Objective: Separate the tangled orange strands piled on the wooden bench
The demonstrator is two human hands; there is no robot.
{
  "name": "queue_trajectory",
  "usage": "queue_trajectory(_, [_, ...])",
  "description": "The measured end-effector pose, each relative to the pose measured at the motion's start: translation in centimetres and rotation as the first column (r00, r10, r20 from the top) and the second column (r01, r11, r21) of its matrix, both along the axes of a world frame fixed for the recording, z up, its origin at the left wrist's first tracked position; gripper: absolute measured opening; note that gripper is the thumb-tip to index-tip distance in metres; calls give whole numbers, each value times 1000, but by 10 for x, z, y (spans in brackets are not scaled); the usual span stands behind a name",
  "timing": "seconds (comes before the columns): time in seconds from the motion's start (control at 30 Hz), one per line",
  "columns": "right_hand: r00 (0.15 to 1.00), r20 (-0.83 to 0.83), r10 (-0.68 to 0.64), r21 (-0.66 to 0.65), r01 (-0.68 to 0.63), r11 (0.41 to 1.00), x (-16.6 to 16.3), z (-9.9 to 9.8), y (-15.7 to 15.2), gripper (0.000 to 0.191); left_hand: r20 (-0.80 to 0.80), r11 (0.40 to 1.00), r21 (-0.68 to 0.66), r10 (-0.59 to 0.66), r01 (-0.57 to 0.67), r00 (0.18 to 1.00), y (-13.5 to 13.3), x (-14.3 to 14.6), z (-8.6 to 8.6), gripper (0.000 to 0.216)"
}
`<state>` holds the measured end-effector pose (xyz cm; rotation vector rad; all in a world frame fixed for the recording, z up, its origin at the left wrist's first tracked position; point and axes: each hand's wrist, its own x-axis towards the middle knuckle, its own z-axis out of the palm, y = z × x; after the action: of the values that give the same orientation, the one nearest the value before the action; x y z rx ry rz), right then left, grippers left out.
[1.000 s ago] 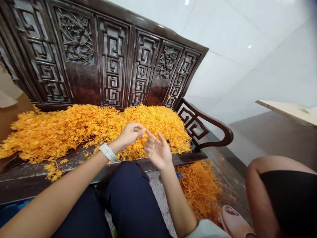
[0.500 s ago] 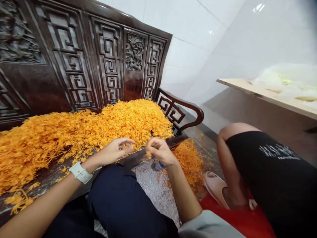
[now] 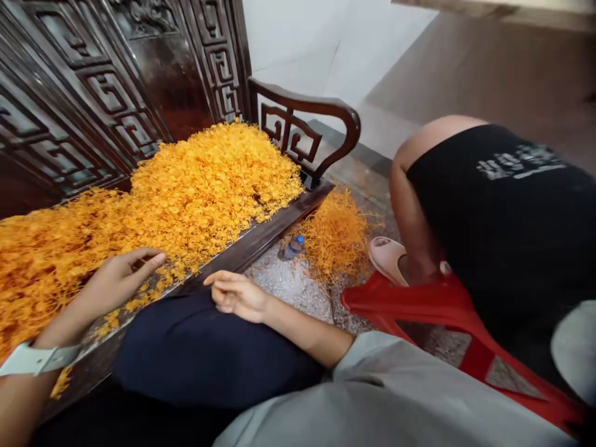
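A long heap of yellow-orange flower-like sprigs covers the seat of a dark carved wooden bench. My left hand, with a pale watch on the wrist, is over the near side of the heap. Its thumb and fingers are parted, and nothing shows between them. Over my dark-clothed knee, close to the bench's front edge, is my right hand. Its fingers are loosely bent and apart, with nothing visible in them. Loose sprigs lie along the seat beneath my left hand.
Orange stem-like strands are piled on the floor past the bench end, beside a small blue-capped bottle. The curved armrest rises there. At right are a red plastic stool and another person's leg in a pink slipper.
The view has tilted down and turned. My hands have moved apart, the left over the heap and the right toward my knee. The right fingers have loosened from a pinch on a small orange bit.
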<state>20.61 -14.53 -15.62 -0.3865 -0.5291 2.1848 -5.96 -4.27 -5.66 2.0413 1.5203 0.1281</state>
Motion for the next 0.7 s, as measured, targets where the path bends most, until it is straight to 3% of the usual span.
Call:
queue_trajectory(0.07, [999, 6, 39, 6, -39, 999, -8, 0, -9, 28, -266, 971, 231, -5, 69, 964, 5, -11, 6, 55])
queue_trajectory(0.17, [965, 223, 136, 140, -170, 976, -20, 6, -15, 25, -551, 889, 437, 146, 135, 822, 19, -37, 10, 48])
queue_trajectory(0.23, [914, 384, 132, 268, -247, 931, -34, 12, -12, 25, -569, 872, 488, 289, 33, 770, 27, -65, 4, 50])
queue_trajectory(0.3, [876, 465, 130, 353, -318, 880, -53, 19, -3, 27, -520, 842, 516, 453, -156, 724, 27, -95, -11, 61])
queue_trajectory(0.4, [818, 559, 136, 445, -434, 783, -83, 25, 24, 30, -474, 835, 398, 543, -381, 694, 17, -126, -44, 68])
queue_trajectory(0.47, [791, 612, 16, 539, -432, 723, -105, 24, 52, 29, -458, 848, 374, 521, -376, 720, 11, -135, -63, 60])
queue_trajectory(0.53, [725, 658, -202, 640, -398, 657, -130, 18, 84, 24, -391, 835, 399, 528, -378, 754, 12, -142, -73, 49])
queue_trajectory(0.6, [570, 709, -416, 692, -447, 567, -158, 10, 116, 21, -264, 794, 427, 566, -432, 781, 17, -149, -76, 43])
queue_trajectory(0.7, [292, 723, -627, 641, -623, 449, -201, 1, 154, 51, -105, 749, 464, 576, -473, 810, 28, -161, -77, 38])
